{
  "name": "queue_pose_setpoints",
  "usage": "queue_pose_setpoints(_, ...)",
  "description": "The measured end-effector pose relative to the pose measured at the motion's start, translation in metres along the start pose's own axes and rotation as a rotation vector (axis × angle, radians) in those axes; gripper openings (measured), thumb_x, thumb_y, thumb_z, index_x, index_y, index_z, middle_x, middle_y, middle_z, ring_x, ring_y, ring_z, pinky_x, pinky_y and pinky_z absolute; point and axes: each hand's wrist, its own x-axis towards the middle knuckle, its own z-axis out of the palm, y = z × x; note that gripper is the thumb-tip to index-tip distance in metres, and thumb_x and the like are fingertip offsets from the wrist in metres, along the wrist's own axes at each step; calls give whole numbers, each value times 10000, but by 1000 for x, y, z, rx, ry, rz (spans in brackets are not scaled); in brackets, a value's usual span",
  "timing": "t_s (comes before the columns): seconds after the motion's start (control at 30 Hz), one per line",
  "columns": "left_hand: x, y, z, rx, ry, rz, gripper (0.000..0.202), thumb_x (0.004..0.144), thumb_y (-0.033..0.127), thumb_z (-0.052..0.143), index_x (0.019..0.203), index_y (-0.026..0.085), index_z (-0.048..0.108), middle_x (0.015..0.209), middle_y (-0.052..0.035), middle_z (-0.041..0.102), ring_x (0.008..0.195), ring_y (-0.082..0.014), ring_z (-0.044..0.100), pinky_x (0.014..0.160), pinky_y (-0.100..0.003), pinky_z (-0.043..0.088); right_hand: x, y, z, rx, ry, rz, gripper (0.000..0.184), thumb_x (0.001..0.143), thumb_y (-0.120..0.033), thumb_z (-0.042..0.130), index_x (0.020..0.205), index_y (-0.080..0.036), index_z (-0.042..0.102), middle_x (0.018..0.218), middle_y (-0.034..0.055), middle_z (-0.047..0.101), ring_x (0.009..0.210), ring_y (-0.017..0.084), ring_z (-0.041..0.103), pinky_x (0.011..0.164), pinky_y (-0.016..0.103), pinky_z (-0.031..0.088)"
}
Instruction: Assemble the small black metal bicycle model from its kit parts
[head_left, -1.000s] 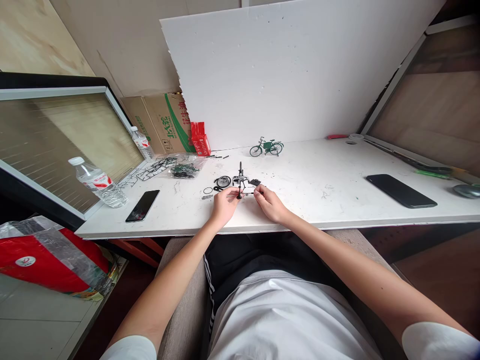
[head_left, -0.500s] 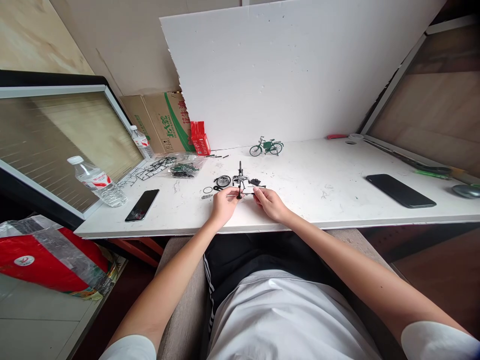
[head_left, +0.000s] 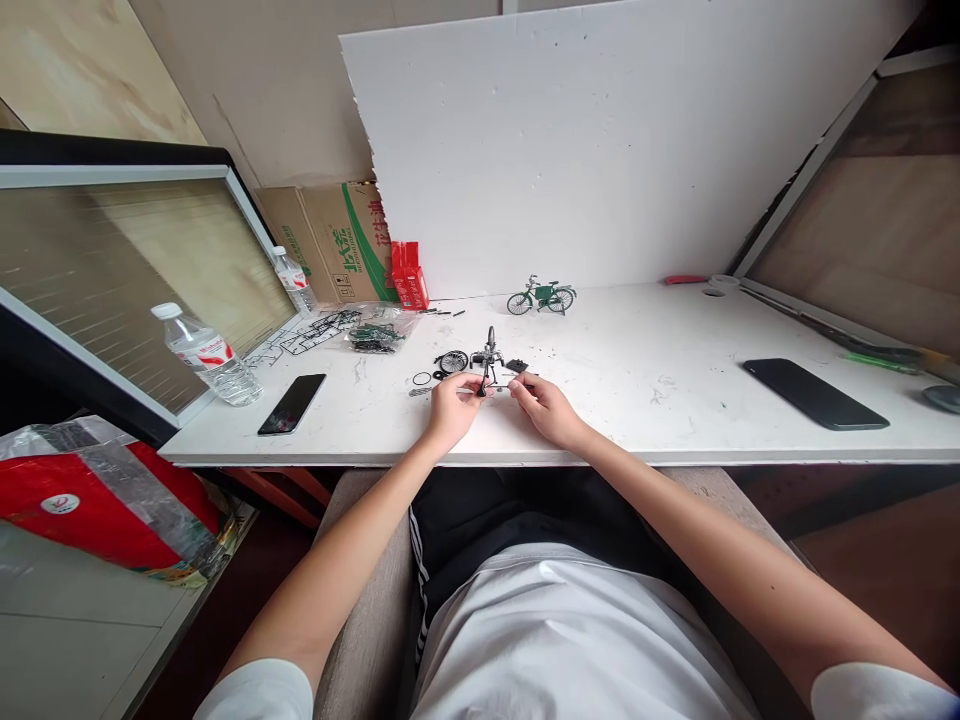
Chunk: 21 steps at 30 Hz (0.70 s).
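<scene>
My left hand (head_left: 451, 410) is closed near the front of the table, its thumb and fingertips pinching the end of a partly built black model bicycle (head_left: 491, 350). One wheel of this model points away from me. Just to the right, my right hand (head_left: 546, 408) pinches a thin dark rod-like piece (head_left: 501, 386) that reaches toward the model; its exact kind is too small to make out. Left of the model lie a loose spoked wheel (head_left: 453, 362) and a thin ring (head_left: 422, 379). A small black part (head_left: 517, 365) rests to its right.
A finished green model bicycle (head_left: 541, 296) stands farther back. To the left are part frames (head_left: 319, 332), a plastic bag of parts (head_left: 375, 336), a phone (head_left: 292, 404) and a water bottle (head_left: 210, 358). Another black phone (head_left: 815, 394) lies at the right.
The whole view has shifted slightly, so things appear a little farther right. Both hands keep nearly the same pose around the model, with only slight finger movement.
</scene>
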Motion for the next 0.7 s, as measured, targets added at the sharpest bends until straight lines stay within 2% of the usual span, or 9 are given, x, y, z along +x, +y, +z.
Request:
queue_pose_setpoints(0.27,-1,2,0,29,25,31,90,808,187,802,896,167,798,968,-93,773,814,-170,719,719,-288,628,0,-3,-1,-58,-16,3,521,1051,-637,441,769,-214,555,682,-8,516,663,169,443,669,319,356)
queue_pose_setpoints(0.53,-2,4,0,19,16,49,85,807,189,798,889,166,800,949,-91,774,821,-178,734,740,-307,643,-1,-1,0,-24,-62,112,634,1042,-723,364,721,-216,569,587,-7,475,569,167,432,609,325,361)
queue_pose_setpoints(0.7,-1,4,0,27,16,38,95,803,178,797,897,167,801,960,-95,779,820,-174,728,729,-294,630,-2,0,0,-10,-41,70,482,1052,-650,410,832,-234,511,688,-1,526,654,180,468,626,311,386)
